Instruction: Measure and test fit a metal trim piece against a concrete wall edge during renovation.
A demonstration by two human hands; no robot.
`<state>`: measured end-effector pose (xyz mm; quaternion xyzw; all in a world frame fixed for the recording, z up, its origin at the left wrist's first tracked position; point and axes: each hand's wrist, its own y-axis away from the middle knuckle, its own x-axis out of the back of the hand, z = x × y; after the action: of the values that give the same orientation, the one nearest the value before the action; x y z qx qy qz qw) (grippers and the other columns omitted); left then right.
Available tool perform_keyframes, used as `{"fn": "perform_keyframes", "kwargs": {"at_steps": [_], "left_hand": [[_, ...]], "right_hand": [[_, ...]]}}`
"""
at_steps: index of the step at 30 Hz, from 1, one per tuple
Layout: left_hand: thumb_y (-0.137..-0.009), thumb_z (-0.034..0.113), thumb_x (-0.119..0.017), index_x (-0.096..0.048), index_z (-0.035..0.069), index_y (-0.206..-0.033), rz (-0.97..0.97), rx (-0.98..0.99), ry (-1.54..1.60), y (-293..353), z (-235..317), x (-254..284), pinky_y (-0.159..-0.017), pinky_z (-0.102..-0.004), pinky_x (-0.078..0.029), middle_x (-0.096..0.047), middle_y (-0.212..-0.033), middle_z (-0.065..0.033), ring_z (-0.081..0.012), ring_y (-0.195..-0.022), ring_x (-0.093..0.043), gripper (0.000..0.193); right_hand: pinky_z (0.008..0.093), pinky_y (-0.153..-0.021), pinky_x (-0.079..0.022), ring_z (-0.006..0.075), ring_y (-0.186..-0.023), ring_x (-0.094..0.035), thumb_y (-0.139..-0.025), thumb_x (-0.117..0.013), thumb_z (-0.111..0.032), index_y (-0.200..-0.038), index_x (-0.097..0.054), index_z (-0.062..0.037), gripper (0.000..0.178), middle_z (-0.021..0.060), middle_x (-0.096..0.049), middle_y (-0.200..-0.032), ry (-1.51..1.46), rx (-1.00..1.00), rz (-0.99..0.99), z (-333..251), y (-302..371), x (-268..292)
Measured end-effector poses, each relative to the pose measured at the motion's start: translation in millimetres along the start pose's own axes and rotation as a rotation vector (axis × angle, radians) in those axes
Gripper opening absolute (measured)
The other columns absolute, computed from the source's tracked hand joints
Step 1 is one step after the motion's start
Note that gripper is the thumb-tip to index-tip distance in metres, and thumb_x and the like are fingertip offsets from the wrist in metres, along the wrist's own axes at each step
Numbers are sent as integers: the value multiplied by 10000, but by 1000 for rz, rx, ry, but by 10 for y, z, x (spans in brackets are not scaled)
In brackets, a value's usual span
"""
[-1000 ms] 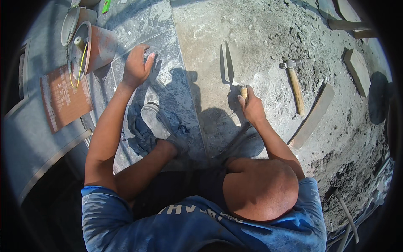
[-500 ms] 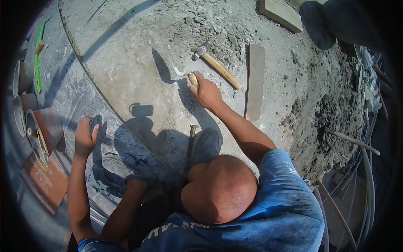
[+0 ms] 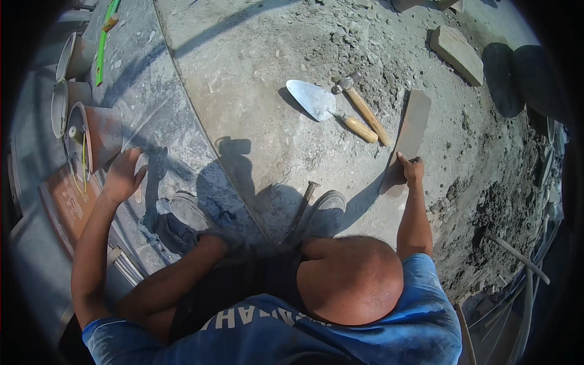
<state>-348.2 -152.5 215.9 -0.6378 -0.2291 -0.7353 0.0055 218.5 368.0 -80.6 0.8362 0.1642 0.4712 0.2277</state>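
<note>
Orange-brown and tapered, a dusty bucket (image 3: 104, 135) is neared by the left hand (image 3: 125, 174), thumb apart; by a careless push it might be tipped. Past the left edge of the pale concrete floor (image 3: 243, 91), a silver leaf-bladed trowel (image 3: 316, 102) and a steel-headed, wooden-handled hammer (image 3: 367, 115) are laid; both could be knocked if the long grey-brown flat board (image 3: 415, 121) were swung. Its nearer part is met by the right hand (image 3: 412, 170); whether it is clamped cannot be told, and by loose hold it could slip.

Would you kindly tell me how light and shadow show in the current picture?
Head view: hard sunlight makes the trowel blade shine pale; the right hand shades part of the plank; the picture's corners are black.
</note>
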Motion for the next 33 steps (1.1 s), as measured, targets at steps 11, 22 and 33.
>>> {"fn": "perform_keyframes", "kwargs": {"at_steps": [11,22,33], "left_hand": [[-865,205,-687,-490,38,-1187,77,38,-55,-105,-191,694,-842,-443,-495,-590,-1113,-189,-392,-990,-605,413],[-910,251,-652,-487,113,-1345,-24,-217,0,-1732,-201,-90,-1053,-443,-414,-514,-1359,-174,-364,-1259,-490,484],[-952,618,-435,-636,170,-1257,-447,-155,-287,-2405,-258,-828,-1111,-510,-323,-567,-1339,-149,-357,-1269,-508,579]], "right_hand": [[421,-672,-443,340,-685,-532,-898,-650,-204,-853,-503,49,296,226,-534,-743,276,603,134,-1168,1023,395],[499,-801,-495,423,-935,-599,-906,-597,-225,-962,-539,-23,218,213,-583,-961,333,915,-461,-2984,2711,-1765],[455,-801,-524,345,-978,-616,-971,-532,-321,-972,-609,-64,268,145,-616,-988,153,830,-424,-2863,3271,-3110]]}}
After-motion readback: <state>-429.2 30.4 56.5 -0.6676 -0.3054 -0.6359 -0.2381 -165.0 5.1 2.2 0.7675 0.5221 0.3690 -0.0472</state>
